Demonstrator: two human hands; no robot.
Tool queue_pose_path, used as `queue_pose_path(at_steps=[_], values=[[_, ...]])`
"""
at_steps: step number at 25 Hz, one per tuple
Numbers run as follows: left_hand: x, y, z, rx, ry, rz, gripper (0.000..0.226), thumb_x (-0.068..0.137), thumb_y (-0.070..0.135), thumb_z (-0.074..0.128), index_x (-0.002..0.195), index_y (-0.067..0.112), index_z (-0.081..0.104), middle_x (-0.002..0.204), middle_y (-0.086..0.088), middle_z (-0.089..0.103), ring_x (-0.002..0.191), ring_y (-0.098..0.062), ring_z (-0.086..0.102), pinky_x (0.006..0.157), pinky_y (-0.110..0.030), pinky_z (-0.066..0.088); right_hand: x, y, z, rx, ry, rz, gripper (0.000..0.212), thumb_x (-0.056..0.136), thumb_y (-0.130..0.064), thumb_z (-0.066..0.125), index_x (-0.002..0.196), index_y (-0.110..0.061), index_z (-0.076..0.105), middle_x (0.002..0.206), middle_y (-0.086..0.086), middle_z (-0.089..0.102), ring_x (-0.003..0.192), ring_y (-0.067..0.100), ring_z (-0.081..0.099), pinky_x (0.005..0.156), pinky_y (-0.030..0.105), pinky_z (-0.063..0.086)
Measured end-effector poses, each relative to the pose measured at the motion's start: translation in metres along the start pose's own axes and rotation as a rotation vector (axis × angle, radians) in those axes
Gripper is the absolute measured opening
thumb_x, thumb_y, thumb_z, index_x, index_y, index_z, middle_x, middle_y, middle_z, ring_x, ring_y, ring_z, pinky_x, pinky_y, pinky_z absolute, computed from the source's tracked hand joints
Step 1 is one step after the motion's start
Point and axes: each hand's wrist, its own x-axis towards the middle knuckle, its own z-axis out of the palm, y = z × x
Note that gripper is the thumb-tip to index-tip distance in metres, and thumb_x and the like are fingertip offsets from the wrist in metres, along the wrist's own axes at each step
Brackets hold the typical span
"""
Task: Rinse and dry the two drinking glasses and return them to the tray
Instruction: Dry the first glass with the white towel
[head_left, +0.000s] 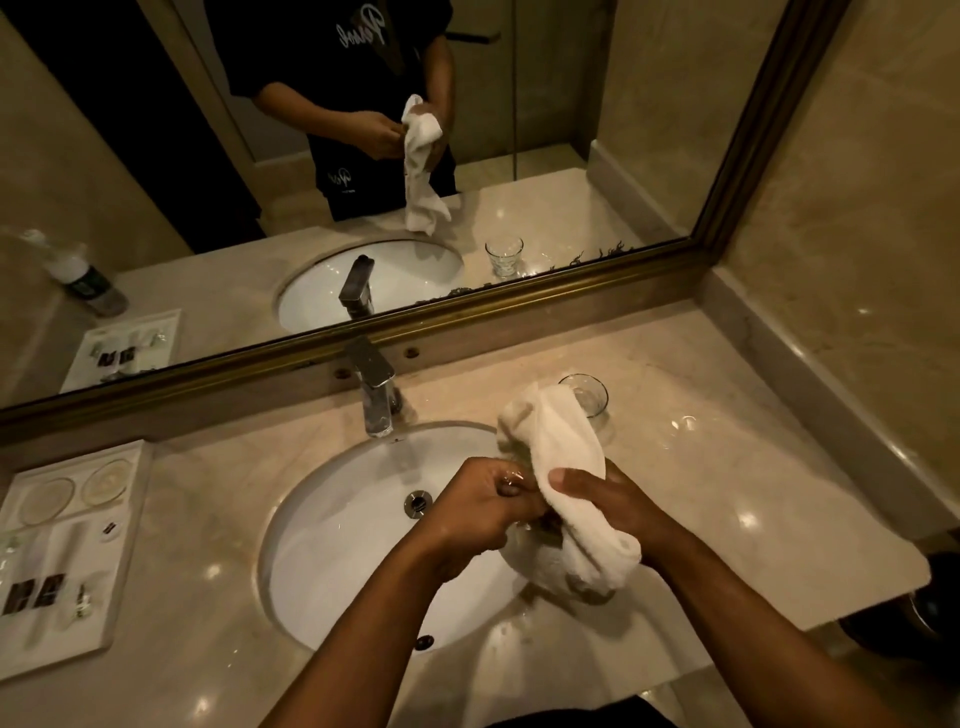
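Observation:
Over the right half of the white sink (332, 545), my left hand (483, 514) grips a clear drinking glass (511, 480), of which only the wet rim shows between my fingers. My right hand (597, 499) holds a white towel (566, 462) wrapped over and around that glass. The towel's ends bunch above and hang below my hands. A second clear glass (587, 395) stands upright on the marble counter behind the towel, right of the faucet. The white tray (124, 519) lies at the counter's left, with two round coasters at its top.
A chrome faucet (376, 389) stands behind the sink. A gold-framed mirror (467, 306) runs along the back wall and reflects a water bottle (83, 278). The tray also holds small toiletry packets. The counter's right end meets a marble wall (852, 260).

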Motion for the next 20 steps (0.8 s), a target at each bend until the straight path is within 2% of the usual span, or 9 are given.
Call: queue_pose_path(at_steps=[4, 7, 9, 11, 12, 13, 15, 17, 20], values=[[-0.002, 0.0, 0.003, -0.088, -0.017, 0.127, 0.008, 0.094, -0.009, 0.06, 0.097, -0.011, 0.068, 0.084, -0.018, 0.073, 0.072, -0.013, 0.073, 0.059, -0.014, 0.051, 0.006, -0.005, -0.008, 0.207, -0.006, 0.104, 0.065, 0.062, -0.022, 0.086, 0.12, -0.003, 0.064, 0.096, 0.015, 0.075, 0.085, 0.026, 0.072, 0.081, 0.037, 0.056], [-0.001, -0.009, 0.004, -0.063, -0.057, 0.299, 0.015, 0.092, 0.0, 0.068, 0.1, -0.013, 0.068, 0.098, -0.029, 0.074, 0.091, -0.028, 0.075, 0.086, -0.039, 0.06, -0.001, -0.019, -0.006, 0.395, -0.064, 0.11, 0.08, 0.072, -0.028, 0.086, 0.138, 0.004, 0.053, 0.128, 0.018, 0.063, 0.11, 0.026, 0.064, 0.096, 0.036, 0.05], [-0.002, -0.008, 0.005, 0.051, -0.046, 0.351, 0.015, 0.091, 0.007, 0.071, 0.102, -0.003, 0.074, 0.101, -0.019, 0.077, 0.097, -0.028, 0.074, 0.094, -0.041, 0.058, -0.001, -0.022, -0.009, 0.418, -0.034, -0.036, 0.049, 0.103, -0.029, 0.051, 0.143, 0.0, 0.05, 0.147, 0.006, 0.052, 0.136, 0.013, 0.048, 0.113, 0.022, 0.035], [-0.001, -0.003, 0.006, 0.241, -0.025, 0.384, 0.012, 0.09, 0.014, 0.076, 0.101, 0.01, 0.079, 0.099, -0.004, 0.08, 0.096, -0.016, 0.074, 0.092, -0.033, 0.057, -0.01, -0.029, -0.006, 0.592, 0.001, -0.02, 0.062, 0.109, -0.027, 0.004, 0.147, 0.007, 0.04, 0.152, 0.022, 0.044, 0.146, 0.022, 0.035, 0.123, 0.023, 0.013], [0.0, 0.0, 0.005, 0.287, -0.016, 0.381, 0.012, 0.088, 0.016, 0.078, 0.1, 0.013, 0.08, 0.098, 0.001, 0.08, 0.094, -0.011, 0.074, 0.09, -0.029, 0.057, -0.017, -0.036, 0.004, 0.598, 0.009, -0.019, 0.069, 0.107, -0.032, -0.005, 0.149, 0.006, 0.036, 0.153, 0.026, 0.041, 0.147, 0.027, 0.034, 0.122, 0.028, 0.018], [0.002, 0.001, 0.004, 0.296, -0.005, 0.36, 0.012, 0.086, 0.017, 0.08, 0.099, 0.015, 0.082, 0.097, 0.002, 0.081, 0.093, -0.007, 0.074, 0.088, -0.025, 0.057, -0.012, -0.027, -0.002, 0.466, 0.209, -0.066, 0.055, 0.11, -0.031, 0.019, 0.147, 0.002, 0.043, 0.149, 0.025, 0.047, 0.141, 0.028, 0.043, 0.115, 0.032, 0.034], [0.006, 0.001, 0.001, 0.279, 0.015, 0.267, 0.012, 0.083, 0.013, 0.083, 0.095, 0.013, 0.083, 0.094, 0.002, 0.081, 0.088, -0.004, 0.073, 0.083, -0.016, 0.055, 0.008, -0.007, -0.012, 0.409, 0.167, -0.009, 0.053, 0.089, -0.034, 0.07, 0.133, -0.006, 0.058, 0.129, 0.018, 0.064, 0.119, 0.026, 0.061, 0.086, 0.032, 0.056], [0.007, 0.002, 0.0, 0.231, 0.008, 0.173, 0.012, 0.082, 0.006, 0.081, 0.094, 0.008, 0.082, 0.092, -0.003, 0.081, 0.082, -0.004, 0.072, 0.076, -0.013, 0.054, 0.012, -0.005, -0.012, 0.393, 0.069, -0.047, 0.029, 0.092, -0.021, 0.062, 0.118, -0.014, 0.07, 0.111, 0.003, 0.073, 0.103, 0.017, 0.069, 0.075, 0.026, 0.058], [0.008, 0.001, -0.003, -0.036, -0.004, -0.01, 0.003, 0.087, 0.007, 0.076, 0.086, 0.005, 0.079, 0.072, -0.001, 0.072, 0.058, -0.01, 0.055, 0.049, -0.024, 0.039, 0.007, -0.01, -0.005, 0.027, -0.012, -0.066, 0.039, 0.07, -0.027, 0.078, 0.108, -0.017, 0.073, 0.1, 0.003, 0.075, 0.089, 0.012, 0.073, 0.075, 0.027, 0.058]])
